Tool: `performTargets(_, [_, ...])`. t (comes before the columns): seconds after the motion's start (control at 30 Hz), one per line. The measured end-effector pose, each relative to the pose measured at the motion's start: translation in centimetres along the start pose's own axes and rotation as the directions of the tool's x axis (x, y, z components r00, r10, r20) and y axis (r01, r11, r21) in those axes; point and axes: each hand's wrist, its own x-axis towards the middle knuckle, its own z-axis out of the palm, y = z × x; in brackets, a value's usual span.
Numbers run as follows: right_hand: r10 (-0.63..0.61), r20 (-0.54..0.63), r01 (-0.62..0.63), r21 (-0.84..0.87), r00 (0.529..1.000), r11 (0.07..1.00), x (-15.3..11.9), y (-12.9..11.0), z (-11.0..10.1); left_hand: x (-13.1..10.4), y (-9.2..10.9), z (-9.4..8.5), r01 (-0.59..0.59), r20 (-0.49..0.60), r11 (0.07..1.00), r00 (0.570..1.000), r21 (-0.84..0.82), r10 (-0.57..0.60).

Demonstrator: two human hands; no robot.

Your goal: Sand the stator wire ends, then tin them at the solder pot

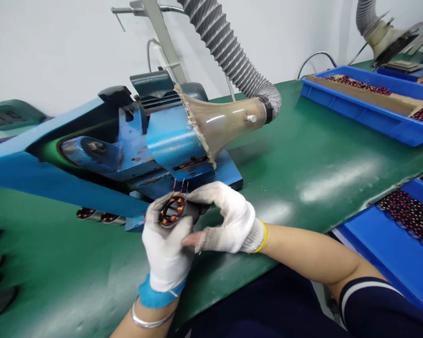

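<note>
Both my hands wear white work gloves and meet around a motor stator (191,212), a dark grey ring with copper windings inside. Its open end faces left and toward me, and thin copper lead wires (182,184) stick up from its far side. My left hand (167,256) wraps the stator from the left, fingers closed around it. From the right, my right hand (232,218) curls its fingers over the stator's far side. The right thumb, bare at the tip, touches near the left hand. Just beyond the stator stands a blue machine (176,136).
A clear funnel (229,119) on a grey hose (232,51) covers the machine's end. More stators lie at left, two beside the machine (113,218) and several at the table edge (0,300). Blue trays (366,119) of dark, copper-dotted parts stand at right on the green table (303,164).
</note>
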Motion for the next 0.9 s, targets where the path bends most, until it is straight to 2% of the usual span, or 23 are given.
performTargets(0.1, [-0.119, 0.123, 0.13, -0.09, 0.985, 0.987, 0.2, 1.5, 0.3, 0.7, 0.9, -1.0, 0.278, 0.17, 0.941, 0.954, -0.193, -0.247])
performTargets(0.17, [-0.206, 0.169, 0.23, -0.139, 0.964, 0.963, 0.3, 2.1, 0.6, 1.1, 1.3, -1.2, 0.369, 0.195, 0.893, 0.925, -0.256, -0.327])
performTargets(0.3, [-0.29, 0.186, 0.328, -0.226, 0.939, 0.917, 0.4, 2.0, 0.6, 1.4, 1.3, -1.0, 0.426, 0.197, 0.84, 0.904, -0.335, -0.38])
performTargets(0.47, [-0.227, 0.19, 0.272, -0.262, 0.955, 0.926, 0.3, 1.1, 0.4, 1.4, 1.0, -0.8, 0.531, 0.219, 0.732, 0.846, -0.427, -0.486])
performTargets(0.6, [-0.237, 0.141, 0.264, -0.228, 0.961, 0.937, 0.3, 1.4, 0.5, 1.5, 0.8, -0.8, 0.524, 0.218, 0.71, 0.848, -0.469, -0.482])
performTargets(0.7, [-0.133, 0.183, 0.165, -0.17, 0.974, 0.972, 0.3, 1.2, 0.5, 1.4, 1.0, -0.5, 0.467, 0.19, 0.792, 0.884, -0.393, -0.427])
performTargets(0.73, [-0.072, 0.178, 0.1, -0.151, 0.981, 0.983, 0.4, 0.9, 0.4, 1.4, 1.0, -0.3, 0.437, 0.163, 0.828, 0.9, -0.351, -0.405])
performTargets(0.8, [0.108, 0.088, -0.099, -0.102, 0.99, 0.99, 0.4, -0.2, 0.3, 1.3, 1.1, 0.2, 0.348, 0.107, 0.903, 0.937, -0.252, -0.331])
performTargets(0.83, [0.222, 0.02, -0.221, -0.063, 0.975, 0.973, 0.5, -0.8, 0.2, 1.3, 1.1, 0.6, 0.297, 0.091, 0.933, 0.955, -0.203, -0.284])
performTargets(0.9, [0.441, -0.084, -0.439, 0.036, 0.894, 0.898, 0.7, -1.9, 0.1, 1.5, 1.1, 1.2, 0.208, 0.088, 0.969, 0.976, -0.132, -0.198])
